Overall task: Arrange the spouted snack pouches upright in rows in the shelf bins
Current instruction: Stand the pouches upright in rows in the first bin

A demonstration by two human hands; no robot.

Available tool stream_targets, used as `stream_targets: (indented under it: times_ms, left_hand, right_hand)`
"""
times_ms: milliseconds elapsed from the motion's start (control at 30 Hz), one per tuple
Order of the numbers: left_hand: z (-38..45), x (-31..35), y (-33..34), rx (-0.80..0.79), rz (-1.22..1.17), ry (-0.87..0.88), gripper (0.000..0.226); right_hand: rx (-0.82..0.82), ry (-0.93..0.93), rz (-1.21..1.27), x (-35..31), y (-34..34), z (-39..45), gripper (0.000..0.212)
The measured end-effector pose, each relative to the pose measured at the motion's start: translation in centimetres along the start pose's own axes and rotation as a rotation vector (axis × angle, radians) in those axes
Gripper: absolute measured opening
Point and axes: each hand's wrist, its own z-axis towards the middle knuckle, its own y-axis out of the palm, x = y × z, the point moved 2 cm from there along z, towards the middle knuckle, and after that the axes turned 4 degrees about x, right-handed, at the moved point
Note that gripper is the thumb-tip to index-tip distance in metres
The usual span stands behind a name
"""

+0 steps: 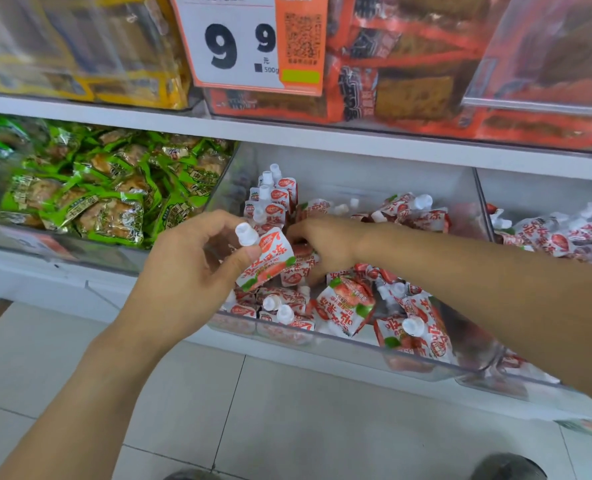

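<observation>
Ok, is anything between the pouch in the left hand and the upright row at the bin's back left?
Yes. The right hand reaches into the clear plastic bin just beside the red-and-white spouted pouch that the left hand pinches, crossing the way to the upright row of pouches. Loose pouches lie below.

Shop: shelf price tag (234, 43) reading 9.9, clear shelf bins (356, 344) of packaged snacks (107, 202).

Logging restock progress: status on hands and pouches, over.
Left hand pinches a red-and-white spouted pouch over the clear plastic bin. Right hand grips another pouch inside. Short upright row at back-left; loose pouches jumbled around.
</observation>
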Motion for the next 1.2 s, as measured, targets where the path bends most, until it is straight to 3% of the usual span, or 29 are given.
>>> stream_targets:
  times_ms: [167, 267, 400, 567, 667, 733, 800, 1033, 1200]
  left_hand:
    - [0.1, -0.4, -0.5, 0.01, 0.033, -0.028, 0.008]
    - [0.1, -0.3, -0.6, 0.039, 0.023, -0.04, 0.008]
    - [0.1, -0.2, -0.3, 0.058, 0.036, -0.006, 0.008]
    - [0.3, 0.1, -0.1, 0.095, 0.059, 0.056, 0.009]
    - [0.6, 0.2, 0.0, 0.133, 0.087, 0.066, 0.007]
    - [0.7, 0.2, 0.2, 0.162, 0.095, 0.069, 0.007]
    - [0.9, 0.1, 0.3, 0.195, 0.089, 0.061, 0.007]
    - [1.1, -0.1, 0.9, 0.235, 0.084, 0.094, 0.008]
    - [1.6, -0.2, 2.1, 0.196, 0.09, 0.131, 0.009]
  right_hand:
    - [-0.046, 0.019, 0.048, 0.1, -0.5, -0.3, 0.091]
    - [-0.071, 0.025, 0.013, -0.2, -0.7, -0.5, 0.085]
    - [0.044, 0.026, 0.034, -0.7, -1.7, -1.3, 0.081]
    - [0.055, 0.025, 0.068, -0.4, -3.1, -4.1, 0.079]
    - [0.234, 0.105, 0.078, 0.1, -3.8, -5.5, 0.058]
    - [0.38, 0.187, 0.197, -0.1, -3.6, -5.8, 0.049]
    - [0.423, 0.243, 0.312, -0.8, -3.0, -5.9, 0.046]
    - [0.154, 0.108, 0.421, -2.8, -0.6, -5.5, 0.032]
    - [0.087, 0.147, 0.508, -2.2, 0.0, -5.7, 0.019]
